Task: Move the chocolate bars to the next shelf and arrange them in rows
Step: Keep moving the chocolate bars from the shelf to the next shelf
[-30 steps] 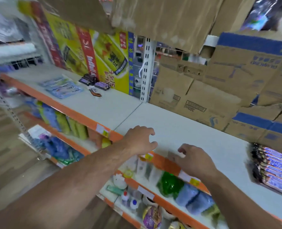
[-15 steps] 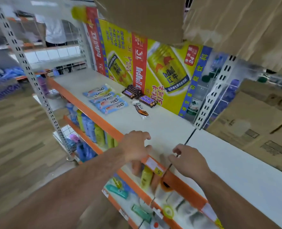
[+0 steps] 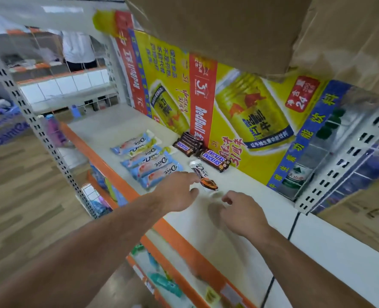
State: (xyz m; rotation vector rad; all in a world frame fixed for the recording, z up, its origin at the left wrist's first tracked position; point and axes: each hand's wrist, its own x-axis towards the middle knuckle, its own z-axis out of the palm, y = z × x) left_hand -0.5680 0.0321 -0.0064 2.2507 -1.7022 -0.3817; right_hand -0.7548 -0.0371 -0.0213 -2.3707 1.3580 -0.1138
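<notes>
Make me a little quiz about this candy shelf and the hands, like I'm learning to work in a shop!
1. Fill in: the Snickers bars lie against the ___ poster.
2. Which bars lie nearest the orange front edge of the shelf? A) Snickers bars B) blue Dove bars C) brown Dove bar
3. True or false: the right hand grips a Snickers bar.
Key: 1) Red Bull. 2) B. 3) False, it holds nothing.
</notes>
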